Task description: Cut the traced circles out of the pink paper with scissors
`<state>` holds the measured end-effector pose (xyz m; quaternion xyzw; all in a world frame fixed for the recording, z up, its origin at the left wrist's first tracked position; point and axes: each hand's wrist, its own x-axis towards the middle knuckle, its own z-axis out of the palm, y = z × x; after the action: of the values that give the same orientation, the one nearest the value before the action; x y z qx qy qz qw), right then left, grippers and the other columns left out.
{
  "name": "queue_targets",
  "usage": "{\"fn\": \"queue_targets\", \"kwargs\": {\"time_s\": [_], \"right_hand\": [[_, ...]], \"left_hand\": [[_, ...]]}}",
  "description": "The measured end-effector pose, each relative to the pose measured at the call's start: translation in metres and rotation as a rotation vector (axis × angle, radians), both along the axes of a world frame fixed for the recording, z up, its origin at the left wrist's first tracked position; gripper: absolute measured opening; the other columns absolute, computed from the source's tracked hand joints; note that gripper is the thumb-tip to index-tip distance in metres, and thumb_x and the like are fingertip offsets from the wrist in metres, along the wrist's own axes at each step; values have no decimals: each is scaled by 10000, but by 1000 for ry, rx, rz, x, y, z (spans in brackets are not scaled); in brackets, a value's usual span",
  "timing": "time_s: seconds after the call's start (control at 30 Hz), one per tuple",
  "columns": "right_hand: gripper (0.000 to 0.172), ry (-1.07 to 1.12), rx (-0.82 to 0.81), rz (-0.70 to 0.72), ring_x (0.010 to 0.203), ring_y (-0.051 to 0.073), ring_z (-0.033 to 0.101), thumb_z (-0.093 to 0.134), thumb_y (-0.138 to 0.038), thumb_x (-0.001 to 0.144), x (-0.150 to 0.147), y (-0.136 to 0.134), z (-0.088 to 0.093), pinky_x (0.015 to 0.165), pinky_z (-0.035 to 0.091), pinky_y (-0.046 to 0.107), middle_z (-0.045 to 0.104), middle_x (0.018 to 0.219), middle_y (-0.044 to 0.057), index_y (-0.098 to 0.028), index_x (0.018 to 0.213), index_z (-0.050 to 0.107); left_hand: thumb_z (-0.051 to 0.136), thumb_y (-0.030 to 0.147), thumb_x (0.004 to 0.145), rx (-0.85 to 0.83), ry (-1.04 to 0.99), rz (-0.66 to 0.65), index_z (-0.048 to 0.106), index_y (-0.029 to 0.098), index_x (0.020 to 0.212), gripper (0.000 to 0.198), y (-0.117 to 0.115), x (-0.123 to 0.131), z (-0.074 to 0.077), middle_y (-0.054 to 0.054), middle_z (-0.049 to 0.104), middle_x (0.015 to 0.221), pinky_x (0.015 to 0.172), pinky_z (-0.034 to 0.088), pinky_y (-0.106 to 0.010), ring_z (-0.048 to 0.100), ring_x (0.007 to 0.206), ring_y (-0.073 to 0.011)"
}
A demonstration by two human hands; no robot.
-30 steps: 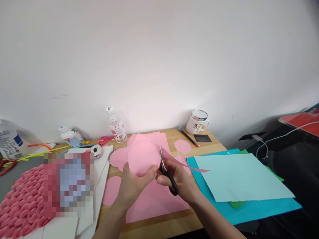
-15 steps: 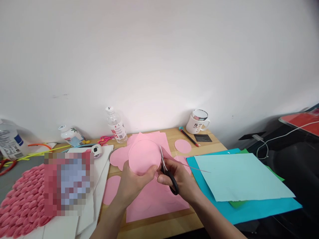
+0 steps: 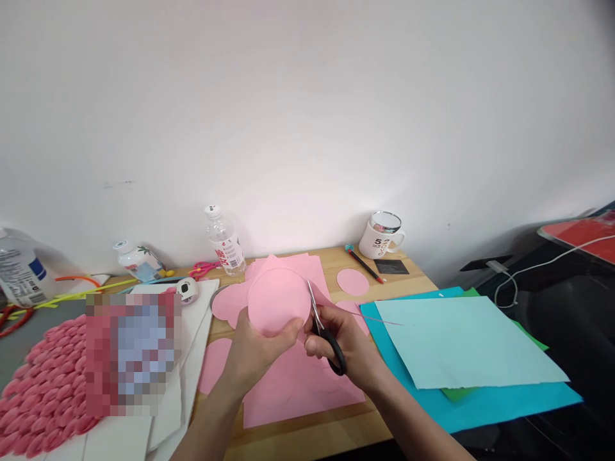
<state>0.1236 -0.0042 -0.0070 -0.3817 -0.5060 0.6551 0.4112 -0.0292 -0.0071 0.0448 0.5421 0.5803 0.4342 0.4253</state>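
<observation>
My left hand [image 3: 257, 355] pinches the lower edge of a pink paper disc [image 3: 278, 301] and holds it up above the desk. My right hand [image 3: 343, 349] grips black-handled scissors [image 3: 323, 333], whose blades point up along the disc's right edge. A thin pink offcut strip [image 3: 369, 317] trails to the right from the cut. Under both hands lies a large pink paper sheet [image 3: 298, 390].
Cut pink circles [image 3: 352, 282] lie on the wooden desk [image 3: 312, 438]. Light blue paper [image 3: 456, 342] on teal sheets sits at the right. A water bottle [image 3: 223, 241], a white mug [image 3: 382, 235], a pencil [image 3: 365, 264], pink scissors [image 3: 204, 268] and a pink knitted mat [image 3: 43, 384] stand around.
The scissors have crept a little further up the disc's edge. The offcut strip has turned edge-on and looks thinner. My left hand has shifted slightly.
</observation>
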Motion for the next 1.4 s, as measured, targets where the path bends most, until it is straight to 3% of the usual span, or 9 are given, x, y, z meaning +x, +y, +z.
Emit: {"fn": "queue_targets", "kwargs": {"time_s": [0.2,0.3,0.47,0.57,0.73,0.9,1.03,1.27,1.4], "right_hand": [[190,-45,-27,-28,492,111,467,704,-292,639,0,0,6,476,355,232,496,490,-55,-192,647,542],[215,-48,-23,-37,486,115,484,703,-313,643,-2,-1,8,462,354,228,491,473,-53,-188,615,530],[343,53,-2,-98,483,108,479,720,-438,652,-20,-10,6,485,403,243,483,492,-48,-182,591,501],[393,93,-26,-90,474,110,485,737,-489,640,-31,-14,5,484,399,246,480,491,-51,-183,607,493],[413,79,-13,-66,508,79,388,802,-459,590,-24,-10,6,495,312,224,451,546,-59,-168,643,515],[441,37,-32,85,497,69,329,839,-433,557,-7,-4,0,484,259,220,396,554,-83,-170,772,558],[451,26,-21,131,527,78,366,834,-435,575,-1,-2,-5,497,276,219,444,599,-65,-165,818,566],[438,11,47,128,549,77,344,806,-460,627,4,5,0,503,247,228,445,626,-46,-157,692,496],[437,41,39,114,561,81,355,822,-441,613,6,5,1,515,246,231,453,634,-43,-151,715,512]], "left_hand": [[669,294,675,12,-1,-15,689,138,802,202,1,-7,-7,-55,717,719,598,539,-295,668,685,-218],[673,311,685,18,-68,8,670,139,717,174,2,-8,-14,-40,692,669,570,517,-269,641,649,-193],[649,372,711,68,-277,182,654,153,667,223,0,5,-25,-39,682,629,545,520,-275,638,616,-192],[691,346,655,68,-182,331,622,170,591,199,-4,14,-23,-27,635,519,513,528,-274,656,607,-215],[729,337,583,24,-119,361,646,143,660,224,-6,11,-13,-54,692,603,509,537,-278,666,609,-221],[732,365,580,31,-115,407,651,128,677,269,-1,0,-12,-66,706,645,524,530,-268,654,628,-210],[726,371,586,-1,-91,355,672,121,711,284,0,0,-12,-73,719,680,548,538,-279,665,661,-221],[697,342,619,-19,-36,135,706,139,716,225,-4,3,-6,-70,739,691,579,558,-293,693,679,-234],[680,340,644,-14,-10,179,700,148,725,209,-7,8,-3,-57,732,676,582,549,-296,687,662,-227]]}}
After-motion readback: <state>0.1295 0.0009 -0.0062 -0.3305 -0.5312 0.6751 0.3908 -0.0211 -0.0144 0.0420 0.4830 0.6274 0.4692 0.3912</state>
